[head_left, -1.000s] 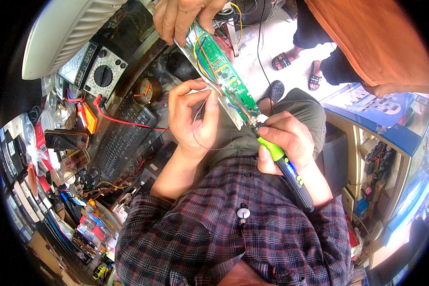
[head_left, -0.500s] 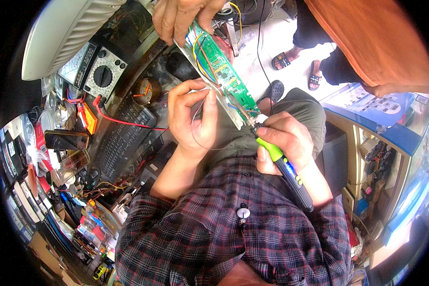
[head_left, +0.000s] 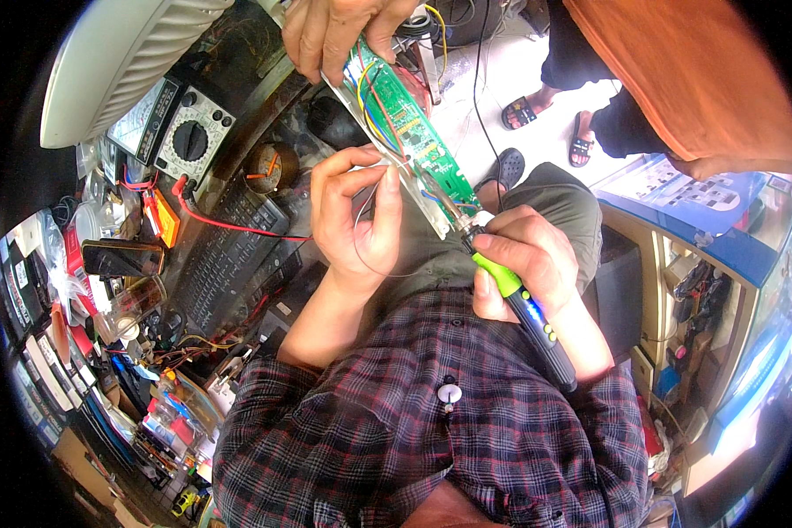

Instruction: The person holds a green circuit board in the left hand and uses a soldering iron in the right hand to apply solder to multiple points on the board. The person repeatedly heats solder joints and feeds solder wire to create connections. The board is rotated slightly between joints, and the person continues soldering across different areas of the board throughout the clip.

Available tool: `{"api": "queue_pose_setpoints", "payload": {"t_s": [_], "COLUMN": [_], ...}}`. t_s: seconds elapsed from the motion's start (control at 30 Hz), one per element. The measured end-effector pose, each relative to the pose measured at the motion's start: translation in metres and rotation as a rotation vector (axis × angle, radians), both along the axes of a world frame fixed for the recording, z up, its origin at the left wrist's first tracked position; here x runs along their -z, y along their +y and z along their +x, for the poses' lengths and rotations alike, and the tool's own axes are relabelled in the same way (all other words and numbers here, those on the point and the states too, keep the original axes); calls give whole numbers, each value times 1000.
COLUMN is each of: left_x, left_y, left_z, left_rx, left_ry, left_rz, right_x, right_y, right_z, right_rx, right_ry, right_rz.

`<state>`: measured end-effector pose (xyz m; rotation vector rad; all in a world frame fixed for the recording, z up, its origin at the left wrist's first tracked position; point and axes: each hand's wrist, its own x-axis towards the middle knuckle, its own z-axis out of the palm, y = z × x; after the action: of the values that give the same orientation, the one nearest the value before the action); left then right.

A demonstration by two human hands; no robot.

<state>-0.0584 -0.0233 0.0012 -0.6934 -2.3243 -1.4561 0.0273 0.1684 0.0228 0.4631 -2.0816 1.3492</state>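
Note:
A long green circuit board (head_left: 415,132) slants across the upper middle in a white tray-like holder, with red, yellow and blue wires along it. At its upper end, another person's hand (head_left: 341,31) grips it. My right hand (head_left: 532,260) is closed round a soldering iron (head_left: 541,339) with a black and lime-green handle, its tip at the board's lower end. Left of the board, my left hand (head_left: 354,211) pinches a thin wire (head_left: 401,275), apparently solder, whose tail loops below the palm. Where the iron meets the board is too small to make out.
An analog multimeter (head_left: 194,132) with a red lead lies at the left, above a dusty black keyboard (head_left: 229,255). A phone (head_left: 123,259) sits amid clutter. At the right stand a person in orange (head_left: 695,70) and a blue-edged glass counter (head_left: 722,255).
Hardly anything differs. The soldering iron has shifted very slightly at the board's lower end; both my hands keep their grips.

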Motion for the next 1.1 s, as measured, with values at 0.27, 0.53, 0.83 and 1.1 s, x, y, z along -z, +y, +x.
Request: {"api": "queue_pose_setpoints", "payload": {"t_s": [0.27,0.53,0.83,1.1], "left_x": [1,6,3,5], "left_y": [-1,-5,-5,-5], "left_z": [1,2,2,2], "left_rx": [-5,9,13,13], "left_ry": [-24,-39,-27,-53], "left_rz": [5,29,-2,49], "right_x": [0,-1,-3,-1], "right_y": [1,-2,0,0], "right_z": [0,3,-1,-1], "right_rx": [-9,-12,-5,0], "right_ry": [-9,7,-4,-4], "right_rz": [-3,-20,-9,0]}}
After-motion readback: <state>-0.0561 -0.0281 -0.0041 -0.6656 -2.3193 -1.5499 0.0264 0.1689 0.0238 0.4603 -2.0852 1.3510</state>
